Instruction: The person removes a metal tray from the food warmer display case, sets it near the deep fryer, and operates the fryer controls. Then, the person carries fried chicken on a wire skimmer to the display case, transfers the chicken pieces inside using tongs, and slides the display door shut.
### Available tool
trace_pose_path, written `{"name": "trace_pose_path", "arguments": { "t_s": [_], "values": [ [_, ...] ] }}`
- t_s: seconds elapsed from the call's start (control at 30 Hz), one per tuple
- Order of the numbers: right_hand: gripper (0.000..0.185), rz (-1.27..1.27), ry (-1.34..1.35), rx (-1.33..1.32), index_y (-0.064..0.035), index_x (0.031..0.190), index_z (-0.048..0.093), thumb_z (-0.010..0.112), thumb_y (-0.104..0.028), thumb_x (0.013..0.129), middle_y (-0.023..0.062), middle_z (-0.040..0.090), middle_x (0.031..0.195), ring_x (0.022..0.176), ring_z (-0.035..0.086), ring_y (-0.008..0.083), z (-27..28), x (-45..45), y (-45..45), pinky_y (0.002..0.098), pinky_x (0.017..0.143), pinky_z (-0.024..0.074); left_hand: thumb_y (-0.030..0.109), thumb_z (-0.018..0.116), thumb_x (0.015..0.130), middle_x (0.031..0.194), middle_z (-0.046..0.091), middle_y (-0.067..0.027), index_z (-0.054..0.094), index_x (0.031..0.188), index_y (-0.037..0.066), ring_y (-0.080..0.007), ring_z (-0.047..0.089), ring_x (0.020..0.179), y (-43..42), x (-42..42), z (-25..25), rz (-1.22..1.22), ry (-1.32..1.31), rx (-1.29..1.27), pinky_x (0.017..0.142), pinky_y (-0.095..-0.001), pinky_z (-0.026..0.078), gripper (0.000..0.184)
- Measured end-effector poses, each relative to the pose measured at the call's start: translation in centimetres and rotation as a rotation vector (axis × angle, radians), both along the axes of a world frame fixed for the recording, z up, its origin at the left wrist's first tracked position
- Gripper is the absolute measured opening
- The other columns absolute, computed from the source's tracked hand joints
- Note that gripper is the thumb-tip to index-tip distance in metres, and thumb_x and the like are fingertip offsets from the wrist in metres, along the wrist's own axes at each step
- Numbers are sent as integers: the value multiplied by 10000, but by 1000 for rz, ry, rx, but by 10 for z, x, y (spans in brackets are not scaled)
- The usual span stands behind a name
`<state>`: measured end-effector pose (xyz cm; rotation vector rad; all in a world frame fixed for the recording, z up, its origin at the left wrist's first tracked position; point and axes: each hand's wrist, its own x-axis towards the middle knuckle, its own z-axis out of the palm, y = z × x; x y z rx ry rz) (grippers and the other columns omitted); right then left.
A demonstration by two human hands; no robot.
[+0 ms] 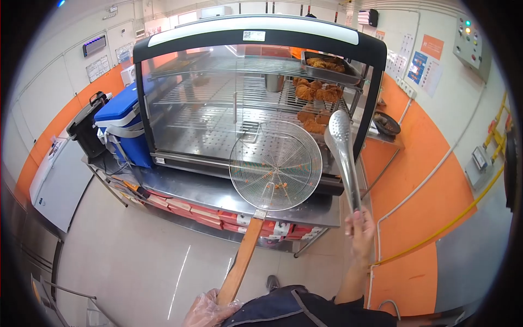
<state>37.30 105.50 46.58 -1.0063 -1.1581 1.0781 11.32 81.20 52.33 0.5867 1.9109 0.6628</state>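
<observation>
My left hand, in a clear plastic glove, is closed round the wooden handle of a wire skimmer. A few orange crumbs cling to the skimmer's round mesh, which is held up in front of a glass display warmer. My bare right hand grips metal tongs with perforated ends pointing up. Beyond the tongs, pieces of fried chicken sit on the warmer's wire racks at the right. A metal tray of fried food stands on the top rack.
The warmer rests on a steel table with red boxes stacked below. A blue cooler and a black container stand to its left. A white chest freezer is farther left. At right, a dark bowl sits near the orange wall.
</observation>
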Motion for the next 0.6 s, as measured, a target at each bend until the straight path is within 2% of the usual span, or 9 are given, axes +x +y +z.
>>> {"name": "trace_pose_path", "arguments": {
  "t_s": [0.1,0.2,0.27,0.3,0.37,0.4,0.47,0.5,0.6],
  "values": [
    [374,352,162,40,-36,1134,469,639,-212,852,11,552,756,552,475,38,-23,-46,-42,166,478,361,313,771,656,620,579,-52,608,864,-38,-104,527,548,-40,-12,3,40,57,12,527,-267,415,439],
    [228,501,-14,17,-22,998,502,630,-125,840,-2,571,747,586,521,44,-52,-88,-72,181,498,395,285,759,677,620,579,-50,605,871,-38,-103,521,539,-85,-18,5,145,-3,58,512,-265,411,407],
    [170,357,-359,112,-29,923,497,622,-77,818,30,585,723,603,578,137,-52,-109,-74,236,506,418,273,750,691,605,565,-41,603,905,-36,-101,515,535,-122,-27,-8,227,-78,84,497,-266,411,403],
    [147,283,-528,180,-32,885,495,618,-53,807,45,592,710,612,606,184,-41,-124,-63,263,511,430,252,683,753,630,558,-77,608,899,-6,-166,526,608,-141,-28,-14,134,103,232,549,-316,413,306],
    [158,148,-717,525,-37,854,481,617,-30,773,125,585,703,695,602,356,-8,-157,-36,367,547,446,209,547,875,682,543,-150,619,887,52,-295,549,754,-178,-24,-27,-57,469,513,654,-415,418,174],
    [149,107,-739,648,-82,856,454,587,-79,790,127,605,741,710,581,390,6,-176,-17,447,559,425,201,560,866,641,513,-129,606,886,44,-276,531,701,-187,-25,-32,-70,587,460,608,-395,406,164],
    [159,149,-862,761,-79,912,461,580,-131,822,107,615,871,803,598,363,29,-214,24,452,611,447,184,584,847,560,452,-87,579,882,30,-240,497,595,-195,-27,-40,-111,824,352,517,-354,380,158],
    [169,186,-856,853,-80,944,466,574,-142,830,104,612,917,836,596,358,38,-233,46,454,630,455,217,606,824,540,409,-30,526,832,32,-162,410,475,-184,-21,-27,458,218,227,430,-306,322,202],
    [214,206,-925,923,-93,1028,481,559,-123,832,99,601,964,863,594,350,51,-286,116,459,656,469,241,607,810,524,386,5,472,773,59,-110,343,422,-184,-17,-52,673,286,286,386,-284,278,230]
  ]
}}
